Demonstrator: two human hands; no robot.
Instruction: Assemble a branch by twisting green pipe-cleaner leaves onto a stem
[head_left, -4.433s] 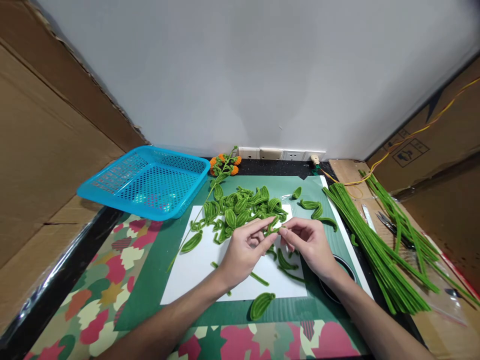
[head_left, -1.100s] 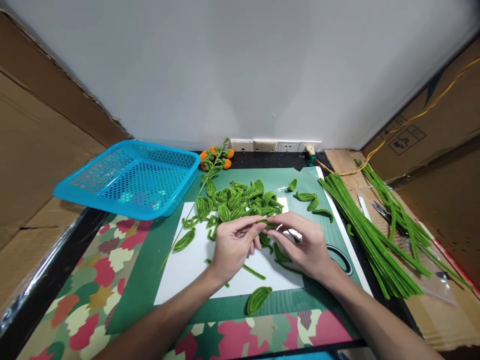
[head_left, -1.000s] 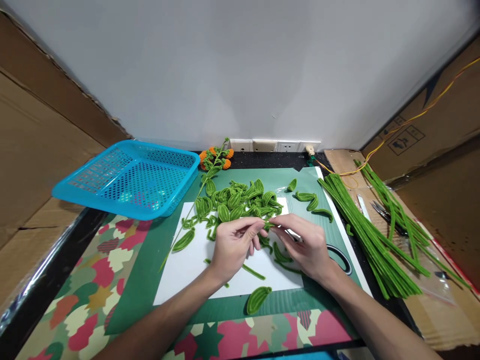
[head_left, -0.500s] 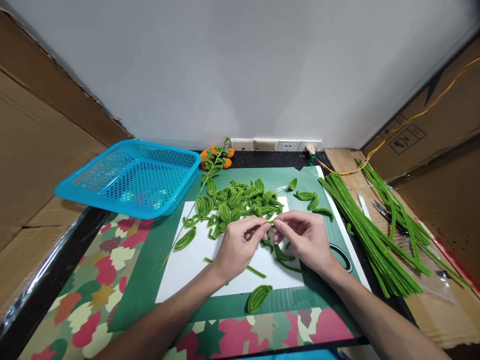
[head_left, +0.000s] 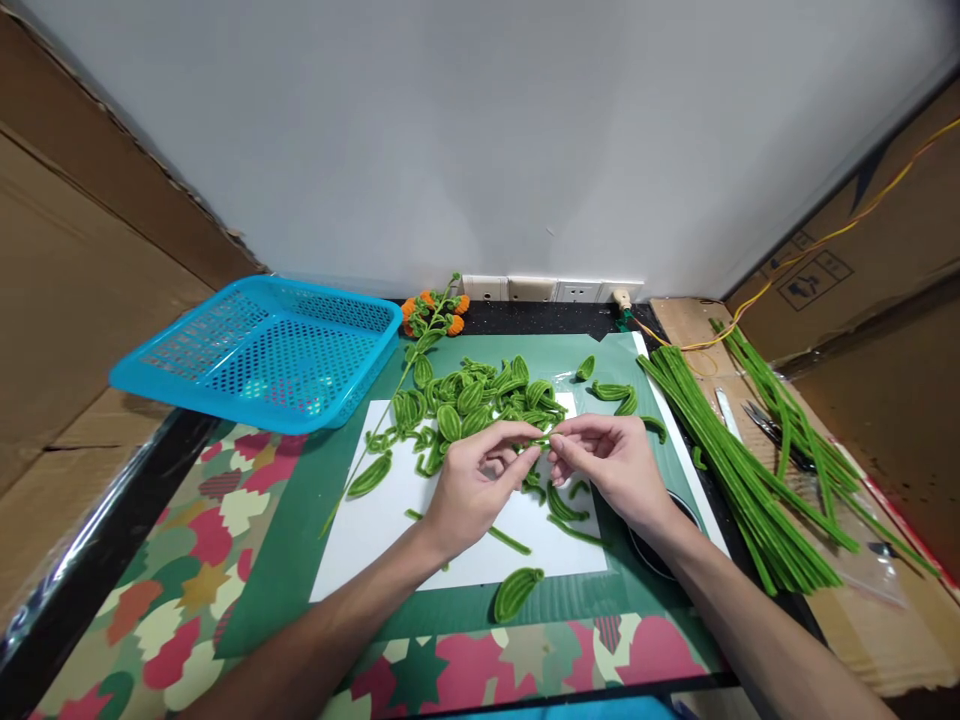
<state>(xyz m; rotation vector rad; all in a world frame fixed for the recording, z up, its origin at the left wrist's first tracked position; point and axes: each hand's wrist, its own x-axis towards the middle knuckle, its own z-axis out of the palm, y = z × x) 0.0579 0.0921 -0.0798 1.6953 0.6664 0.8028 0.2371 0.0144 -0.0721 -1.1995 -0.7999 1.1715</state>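
Observation:
My left hand (head_left: 474, 490) and my right hand (head_left: 619, 468) meet over a white sheet of paper (head_left: 360, 560). Between their fingertips is a short green pipe cleaner (head_left: 544, 440), pinched by the right thumb and forefinger. The left fingertips are at its other end, thumb and forefinger slightly apart. Just beyond the hands lies a pile of green pipe-cleaner leaves (head_left: 471, 398). Loose strips, one of them a straight pipe cleaner (head_left: 510, 541), lie beneath and beside my hands. A single leaf (head_left: 517, 594) rests nearer to me on the green mat (head_left: 420, 618).
On the left stands a blue perforated basket (head_left: 360, 310). A stem with orange flowers (head_left: 424, 325) lies behind the pile. Long green pipe cleaners (head_left: 739, 470) are bundled at right, beside pliers (head_left: 776, 430). A dark roll (head_left: 651, 556) sits partly under my right forearm. Wall sockets (head_left: 532, 290) line the back.
My left thumb and forefinger have parted a little at the pipe cleaner's end. The right hand has shifted slightly upward. The dark roll appears further left and lower.

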